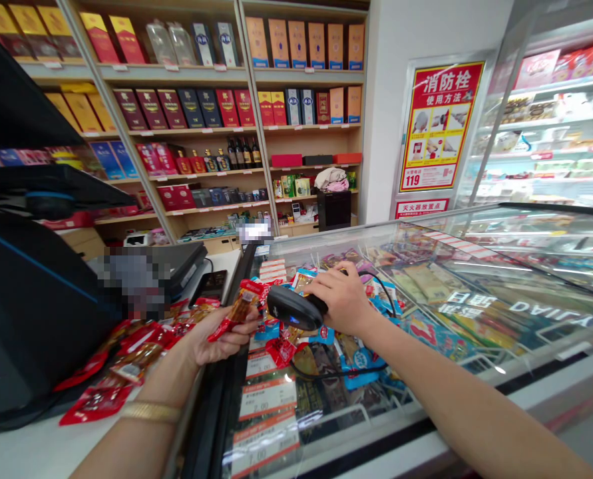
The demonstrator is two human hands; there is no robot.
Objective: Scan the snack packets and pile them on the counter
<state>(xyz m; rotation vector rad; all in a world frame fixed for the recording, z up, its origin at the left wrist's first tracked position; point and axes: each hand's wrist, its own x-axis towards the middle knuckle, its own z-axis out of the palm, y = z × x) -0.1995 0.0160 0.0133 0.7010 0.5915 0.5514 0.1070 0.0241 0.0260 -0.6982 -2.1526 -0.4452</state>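
Left hand (226,338) on my feed pinches a slim, glossy red-and-clear plastic packet (240,307) above the left edge of the glass-topped chest freezer (211,419); right hand (345,298) curled round a smooth, rounded black plastic scanner (295,310) just beside it. I'd keep the wrinkly film taut, square to the scanner's nose, fingertips off any printed code.

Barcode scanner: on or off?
Likely on: a blue light shows on the barcode scanner held in the right hand. Whether it's actively reading the red snack packet: cannot tell.
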